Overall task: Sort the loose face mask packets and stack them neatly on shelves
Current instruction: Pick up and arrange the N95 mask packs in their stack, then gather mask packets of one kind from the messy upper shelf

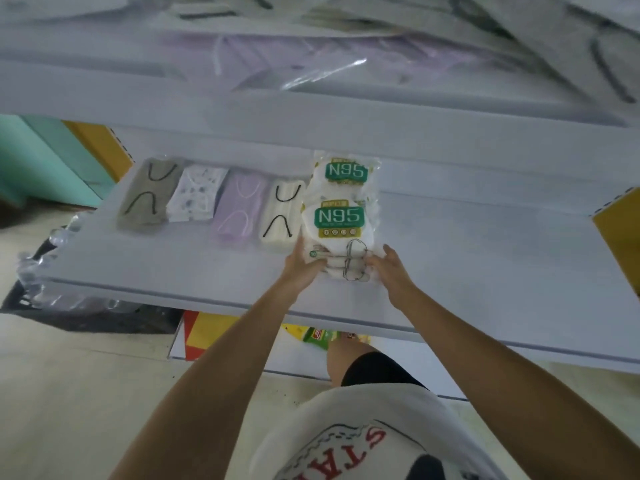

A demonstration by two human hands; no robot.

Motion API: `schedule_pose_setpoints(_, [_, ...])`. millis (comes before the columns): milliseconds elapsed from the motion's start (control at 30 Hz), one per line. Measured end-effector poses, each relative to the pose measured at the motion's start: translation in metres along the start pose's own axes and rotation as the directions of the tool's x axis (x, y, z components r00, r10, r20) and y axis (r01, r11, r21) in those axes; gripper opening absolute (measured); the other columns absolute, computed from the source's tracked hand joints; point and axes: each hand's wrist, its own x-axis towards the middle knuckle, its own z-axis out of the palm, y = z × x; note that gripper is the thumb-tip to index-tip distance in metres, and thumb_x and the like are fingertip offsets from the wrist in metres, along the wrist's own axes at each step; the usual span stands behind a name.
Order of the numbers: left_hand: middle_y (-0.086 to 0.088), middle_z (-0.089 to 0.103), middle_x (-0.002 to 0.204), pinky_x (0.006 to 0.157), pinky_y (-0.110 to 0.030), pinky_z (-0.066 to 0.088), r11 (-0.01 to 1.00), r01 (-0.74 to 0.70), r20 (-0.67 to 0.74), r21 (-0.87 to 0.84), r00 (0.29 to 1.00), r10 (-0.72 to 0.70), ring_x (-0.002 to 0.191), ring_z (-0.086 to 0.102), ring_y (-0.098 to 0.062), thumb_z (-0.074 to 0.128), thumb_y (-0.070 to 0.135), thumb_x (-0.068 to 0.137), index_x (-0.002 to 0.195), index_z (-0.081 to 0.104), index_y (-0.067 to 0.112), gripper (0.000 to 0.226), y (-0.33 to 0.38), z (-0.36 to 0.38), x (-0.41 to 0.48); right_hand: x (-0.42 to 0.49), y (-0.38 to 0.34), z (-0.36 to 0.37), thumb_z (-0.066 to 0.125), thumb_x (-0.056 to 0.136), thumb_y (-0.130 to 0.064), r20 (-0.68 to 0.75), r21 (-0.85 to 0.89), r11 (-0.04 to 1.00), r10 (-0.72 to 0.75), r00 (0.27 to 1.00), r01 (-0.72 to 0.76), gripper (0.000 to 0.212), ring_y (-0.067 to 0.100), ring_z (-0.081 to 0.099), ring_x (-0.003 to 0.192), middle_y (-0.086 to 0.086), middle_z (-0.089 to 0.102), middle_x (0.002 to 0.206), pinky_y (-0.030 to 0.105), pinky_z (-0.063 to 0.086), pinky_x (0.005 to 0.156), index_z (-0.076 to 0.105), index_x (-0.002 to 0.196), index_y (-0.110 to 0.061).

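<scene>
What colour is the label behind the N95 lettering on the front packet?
Green, with white lettering, on the front N95 packet; the head view shows it.

glossy plastic N95 packet (337, 220), matt shelf (485, 254)
</scene>
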Motion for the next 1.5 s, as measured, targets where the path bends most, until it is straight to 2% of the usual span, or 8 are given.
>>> schedule_pose_setpoints(233, [-0.009, 0.023, 0.152, 0.110, -0.035, 0.024, 0.963, -0.040, 0.040, 0.267, 0.999, 0.030, 0.141, 0.023, -0.024, 0.056, 0.032, 0.093, 0.151, 0.011, 0.025, 0.075, 0.007, -0.039, -0.075, -0.085, 0.014, 0.003, 0.057, 0.092, -0.025, 0.030, -0.474, 0.851, -0.239, 0.970, 0.225, 0.070, 0.025, 0.020, 0.141, 0.009, 0.021, 0.154, 0.040, 0.021, 0.112, 0.018, 0.149, -0.015])
schedule_pose_setpoints(467, [-0.007, 0.033, 0.151, 0.110, -0.036, 0.030, 0.707, -0.304, 0.082, 0.639, 0.940, 0.331, 0.137, 0.033, -0.024, 0.047, 0.034, 0.098, 0.148, 0.026, 0.013, 0.058, 0.028, -0.097, -0.162, -0.183, -0.024, 0.031, 0.048, 0.096, -0.034, 0.390, -0.728, 0.377, -0.460, 0.798, 0.573, 0.062, 0.023, 0.014, 0.143, 0.004, 0.016, 0.157, 0.036, 0.014, 0.115, 0.019, 0.149, -0.018])
schedule_pose_setpoints(733, [-0.009, 0.064, 0.119, 0.085, -0.040, 0.050, 0.269, -0.542, 0.142, 0.796, 0.600, 0.788, 0.105, 0.061, -0.029, 0.051, 0.019, 0.096, 0.119, 0.063, 0.009, 0.028, 0.099, -0.155, -0.244, -0.276, -0.110, 0.049, 0.040, 0.099, -0.030, 0.590, -0.669, -0.021, -0.624, 0.513, 0.743, 0.046, 0.019, 0.031, 0.137, 0.002, 0.035, 0.149, 0.033, 0.021, 0.113, 0.035, 0.143, -0.019])
schedule_pose_setpoints(933, [-0.003, 0.066, 0.112, 0.075, -0.027, 0.043, 0.135, -0.526, 0.072, 0.840, 0.354, 0.932, 0.102, 0.062, -0.022, 0.050, 0.017, 0.095, 0.115, 0.065, 0.010, 0.026, 0.174, -0.186, -0.271, -0.323, -0.179, 0.061, 0.049, 0.096, -0.019, 0.578, -0.600, -0.234, -0.788, 0.213, 0.765, 0.035, 0.030, 0.053, 0.119, 0.013, 0.057, 0.129, 0.041, 0.040, 0.098, 0.056, 0.128, -0.007])
schedule_pose_setpoints(1033, [-0.006, 0.064, 0.116, 0.076, -0.031, 0.043, 0.074, -0.486, 0.098, 0.871, 0.319, 0.943, 0.105, 0.059, -0.025, 0.049, 0.018, 0.097, 0.119, 0.063, 0.010, 0.028, 0.204, -0.203, -0.267, -0.327, -0.210, 0.063, 0.051, 0.092, -0.017, 0.517, -0.599, -0.280, -0.851, 0.095, 0.750, 0.033, 0.033, 0.060, 0.107, 0.016, 0.062, 0.119, 0.043, 0.046, 0.088, 0.061, 0.120, -0.003])
schedule_pose_setpoints(1100, [-0.005, 0.062, 0.120, 0.078, -0.033, 0.043, 0.079, -0.449, 0.086, 0.890, 0.335, 0.938, 0.110, 0.056, -0.025, 0.047, 0.020, 0.097, 0.122, 0.061, 0.011, 0.030, 0.221, -0.214, -0.258, -0.317, -0.235, 0.062, 0.049, 0.094, -0.018, 0.491, -0.642, -0.263, -0.863, 0.122, 0.720, 0.033, 0.033, 0.057, 0.110, 0.015, 0.061, 0.121, 0.041, 0.044, 0.090, 0.060, 0.122, -0.004])
schedule_pose_setpoints(1367, [-0.006, 0.051, 0.133, 0.095, -0.036, 0.040, 0.214, -0.332, 0.041, 0.919, 0.619, 0.784, 0.122, 0.046, -0.025, 0.040, 0.032, 0.100, 0.132, 0.051, 0.016, 0.038, 0.264, -0.252, -0.190, -0.230, -0.330, 0.066, 0.055, 0.089, -0.043, 0.329, -0.845, 0.046, -0.741, 0.585, 0.533, 0.054, 0.027, 0.031, 0.132, 0.004, 0.039, 0.144, 0.038, 0.028, 0.106, 0.043, 0.137, -0.023])
schedule_pose_setpoints(1500, [-0.003, 0.056, 0.129, 0.090, -0.033, 0.042, 0.228, -0.353, 0.071, 0.908, 0.663, 0.745, 0.118, 0.051, -0.023, 0.039, 0.036, 0.100, 0.136, 0.047, 0.021, 0.041, 0.276, -0.257, -0.160, -0.204, -0.343, 0.079, 0.062, 0.081, -0.044, 0.319, -0.871, 0.057, -0.689, 0.651, 0.488, 0.046, 0.026, 0.047, 0.119, 0.002, 0.054, 0.127, 0.035, 0.040, 0.092, 0.057, 0.123, -0.025])
